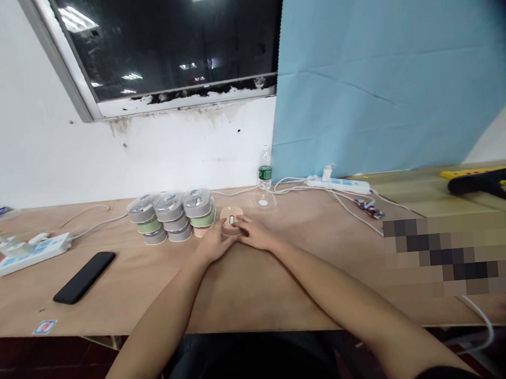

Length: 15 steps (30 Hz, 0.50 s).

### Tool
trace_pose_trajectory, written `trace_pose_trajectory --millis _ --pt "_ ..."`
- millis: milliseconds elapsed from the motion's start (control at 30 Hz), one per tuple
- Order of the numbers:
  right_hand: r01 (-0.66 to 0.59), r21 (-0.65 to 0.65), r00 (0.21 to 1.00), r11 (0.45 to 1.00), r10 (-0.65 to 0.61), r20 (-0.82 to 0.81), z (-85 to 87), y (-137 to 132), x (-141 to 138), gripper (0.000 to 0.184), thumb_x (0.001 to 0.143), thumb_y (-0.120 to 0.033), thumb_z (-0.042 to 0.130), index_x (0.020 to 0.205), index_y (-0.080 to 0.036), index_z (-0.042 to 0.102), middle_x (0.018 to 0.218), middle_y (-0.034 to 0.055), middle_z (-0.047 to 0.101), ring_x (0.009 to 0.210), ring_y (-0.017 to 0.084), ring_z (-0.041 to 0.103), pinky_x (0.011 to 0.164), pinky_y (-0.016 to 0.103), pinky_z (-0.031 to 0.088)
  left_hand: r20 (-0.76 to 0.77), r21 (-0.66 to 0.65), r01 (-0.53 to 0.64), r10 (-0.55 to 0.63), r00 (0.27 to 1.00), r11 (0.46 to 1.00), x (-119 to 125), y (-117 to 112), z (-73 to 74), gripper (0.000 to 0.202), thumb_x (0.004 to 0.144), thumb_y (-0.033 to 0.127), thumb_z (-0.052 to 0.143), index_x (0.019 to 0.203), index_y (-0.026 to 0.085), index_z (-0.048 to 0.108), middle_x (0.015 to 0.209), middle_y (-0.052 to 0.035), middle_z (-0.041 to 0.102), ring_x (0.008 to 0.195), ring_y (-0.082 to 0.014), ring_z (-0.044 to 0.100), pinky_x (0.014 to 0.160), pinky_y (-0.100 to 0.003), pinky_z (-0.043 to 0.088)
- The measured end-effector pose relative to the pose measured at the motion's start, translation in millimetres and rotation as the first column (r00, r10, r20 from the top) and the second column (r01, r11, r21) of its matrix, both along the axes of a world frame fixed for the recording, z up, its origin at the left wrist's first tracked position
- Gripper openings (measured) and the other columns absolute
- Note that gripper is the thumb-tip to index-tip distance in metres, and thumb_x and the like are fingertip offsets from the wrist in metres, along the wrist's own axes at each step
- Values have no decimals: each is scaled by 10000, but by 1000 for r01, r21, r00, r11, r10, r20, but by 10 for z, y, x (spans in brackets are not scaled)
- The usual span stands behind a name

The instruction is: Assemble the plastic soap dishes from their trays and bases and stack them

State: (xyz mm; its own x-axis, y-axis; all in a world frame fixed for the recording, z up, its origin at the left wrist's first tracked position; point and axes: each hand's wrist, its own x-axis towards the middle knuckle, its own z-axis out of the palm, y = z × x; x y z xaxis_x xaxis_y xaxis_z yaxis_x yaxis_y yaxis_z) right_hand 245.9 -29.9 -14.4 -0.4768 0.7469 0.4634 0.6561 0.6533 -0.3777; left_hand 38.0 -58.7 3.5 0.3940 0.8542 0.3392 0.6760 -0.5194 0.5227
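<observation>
On my remote feed, the left hand [214,244] and right hand [258,234] lie curved over a peach round container [231,220] between them. Gripping or merely touching? I cannot tell — stacked grey-green containers [171,217] sit just beyond the left hand.

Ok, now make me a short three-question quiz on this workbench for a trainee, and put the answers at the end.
1. What small object do the left hand and right hand both touch?
2. True or false: the plastic water bottle lies on its side.
3. How many stacks of round cases stand to the left of that object?

Key: 1. The peach round case. 2. False, it stands upright. 3. Three.
</observation>
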Motion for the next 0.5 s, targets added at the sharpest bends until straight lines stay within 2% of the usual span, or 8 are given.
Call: trace_pose_trajectory --millis 100,267,367,500 --pt "-34 21 997 999 36 -66 27 8 14 254 888 -350 547 1030 -208 703 1154 94 659 1082 231 597 954 395 441 14 -3 7 -7 1000 1000 -7 22 -13 716 841 508 562 1405 119 353 1420 -173 441 1309 -282 423 1090 -414 342" --pt "11 83 966 997 11 -258 143 -64 66 269 927 -383 488 1040 -225 674 1124 58 671 1062 199 601 950 353 438 59 -35 -33 35 998 999 4 -1 18 816 838 526 565 1466 122 234 1464 -188 390 1334 -310 400 1080 -446 348" --pt "52 153 969 987 -13 -248 196 -136 39 289 934 -414 465 1029 -234 671 1091 60 677 1050 206 594 955 348 421 78 -87 -41 48 996 995 18 -28 49 770 884 570 466 1471 136 219 1442 -182 429 1323 -305 424 1060 -438 370" --pt "85 170 981 982 -52 -188 204 -169 19 323 942 -440 430 941 -226 671 941 69 684 918 206 603 861 325 442 103 -95 -23 33 994 995 26 -25 43 681 918 549 411 1452 159 249 1427 -151 461 1316 -279 440 1066 -420 370"
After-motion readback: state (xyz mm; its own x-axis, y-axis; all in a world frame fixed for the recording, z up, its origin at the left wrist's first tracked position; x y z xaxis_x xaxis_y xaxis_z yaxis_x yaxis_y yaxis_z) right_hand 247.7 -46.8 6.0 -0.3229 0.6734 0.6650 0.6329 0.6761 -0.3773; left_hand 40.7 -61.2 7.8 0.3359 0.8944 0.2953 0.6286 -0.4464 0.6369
